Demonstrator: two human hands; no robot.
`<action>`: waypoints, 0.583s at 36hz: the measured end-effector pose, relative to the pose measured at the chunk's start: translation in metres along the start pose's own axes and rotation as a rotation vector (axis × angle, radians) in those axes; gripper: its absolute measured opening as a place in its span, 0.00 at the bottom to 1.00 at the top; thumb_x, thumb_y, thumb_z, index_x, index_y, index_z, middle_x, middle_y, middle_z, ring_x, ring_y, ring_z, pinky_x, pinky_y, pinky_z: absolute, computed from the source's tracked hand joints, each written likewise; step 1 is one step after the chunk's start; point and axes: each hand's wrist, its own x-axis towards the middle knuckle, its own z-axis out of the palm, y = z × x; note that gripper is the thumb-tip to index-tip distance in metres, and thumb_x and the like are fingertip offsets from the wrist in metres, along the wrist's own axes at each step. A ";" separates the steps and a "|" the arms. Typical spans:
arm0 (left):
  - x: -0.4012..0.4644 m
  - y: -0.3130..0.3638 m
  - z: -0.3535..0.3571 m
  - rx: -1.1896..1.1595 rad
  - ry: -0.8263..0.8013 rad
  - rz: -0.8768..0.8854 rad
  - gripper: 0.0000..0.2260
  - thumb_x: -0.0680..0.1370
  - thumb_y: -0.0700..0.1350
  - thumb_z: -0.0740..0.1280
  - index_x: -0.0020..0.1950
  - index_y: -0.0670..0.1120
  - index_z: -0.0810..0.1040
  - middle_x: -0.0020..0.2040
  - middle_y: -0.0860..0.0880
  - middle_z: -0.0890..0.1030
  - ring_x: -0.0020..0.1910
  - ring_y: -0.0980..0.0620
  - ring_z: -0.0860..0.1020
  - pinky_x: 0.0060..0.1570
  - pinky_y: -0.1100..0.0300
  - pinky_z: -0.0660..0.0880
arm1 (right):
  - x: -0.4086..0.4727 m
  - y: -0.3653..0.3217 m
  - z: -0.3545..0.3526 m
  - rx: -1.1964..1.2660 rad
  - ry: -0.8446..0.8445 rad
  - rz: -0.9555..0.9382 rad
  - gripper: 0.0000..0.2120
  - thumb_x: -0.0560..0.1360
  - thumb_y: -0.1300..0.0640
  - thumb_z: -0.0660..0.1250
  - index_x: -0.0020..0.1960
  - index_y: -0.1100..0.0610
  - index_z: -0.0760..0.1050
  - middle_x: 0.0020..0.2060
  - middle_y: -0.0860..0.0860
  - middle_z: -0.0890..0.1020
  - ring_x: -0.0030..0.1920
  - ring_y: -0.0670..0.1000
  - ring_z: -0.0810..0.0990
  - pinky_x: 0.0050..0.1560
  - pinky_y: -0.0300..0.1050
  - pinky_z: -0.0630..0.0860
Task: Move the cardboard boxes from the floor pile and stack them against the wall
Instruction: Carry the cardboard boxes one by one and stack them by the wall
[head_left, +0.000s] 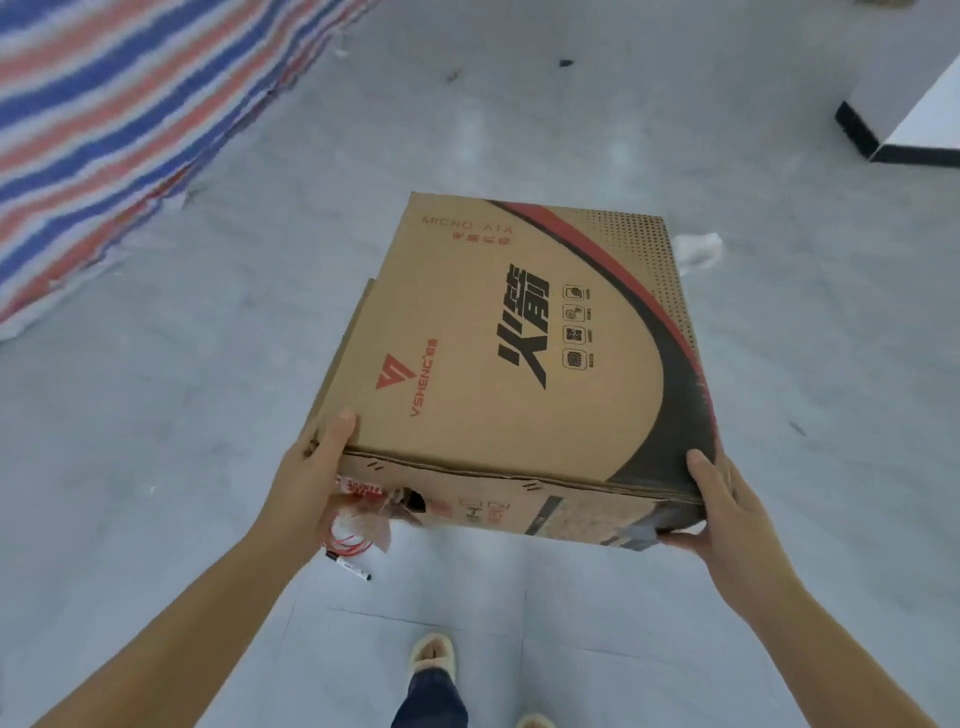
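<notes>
Left hand (311, 467) is clamped on the near left corner of the cardboard box (519, 358), thumb up on the top face, fingers wrapped out of sight underneath. Right hand (719, 512) mirrors it on the near right corner, thumb lying along the black printed edge, fingers curled below the bottom. The box is off the floor, carried flat at about waist height in front of the body, printed face up, its long side running away from the person.

Hanging from the near left corner, right by the left hand: a torn bit of red-and-white tape (363, 488) and a loop of thin red cord (350, 540), with a small dark pen-like piece (349, 565) dangling at the end. Whether the hand pinches that cord too, I cannot tell.

This looks like the carry leg of the job, box lifted and in transit. Next it needs a level walk to the wall, then a squared-off set-down, flush to the wall or on top of any box there. No stack is in view, and neither is the floor pile.

Below, a slippered foot (434, 657) and a dark trouser leg show mid-step. The grey concrete floor (156, 441) is smooth, scattered with small scraps. Far left, a red, white and blue striped tarp (104, 130) is draped down to the floor. Far right, a white wall base with a black skirting (857, 132); a crumpled white scrap (698, 252) lies just beyond the box.
</notes>
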 end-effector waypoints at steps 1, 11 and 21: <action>-0.018 0.001 -0.011 -0.015 0.043 0.019 0.14 0.80 0.50 0.61 0.64 0.46 0.75 0.49 0.48 0.84 0.43 0.51 0.84 0.32 0.56 0.80 | -0.005 -0.004 0.005 -0.027 -0.060 -0.016 0.15 0.81 0.51 0.58 0.67 0.45 0.70 0.42 0.39 0.85 0.42 0.44 0.84 0.35 0.45 0.82; -0.220 -0.062 -0.083 -0.209 0.508 0.108 0.17 0.80 0.54 0.60 0.66 0.50 0.75 0.56 0.47 0.83 0.53 0.44 0.82 0.39 0.49 0.81 | -0.068 -0.025 0.049 -0.259 -0.590 -0.091 0.15 0.80 0.49 0.59 0.66 0.41 0.69 0.52 0.43 0.83 0.51 0.47 0.81 0.50 0.59 0.80; -0.419 -0.138 -0.119 -0.478 1.057 0.042 0.19 0.78 0.57 0.63 0.64 0.49 0.75 0.57 0.44 0.81 0.55 0.41 0.80 0.45 0.39 0.80 | -0.191 -0.024 0.128 -0.499 -0.976 -0.187 0.05 0.77 0.50 0.67 0.46 0.51 0.75 0.37 0.40 0.76 0.34 0.40 0.78 0.36 0.52 0.82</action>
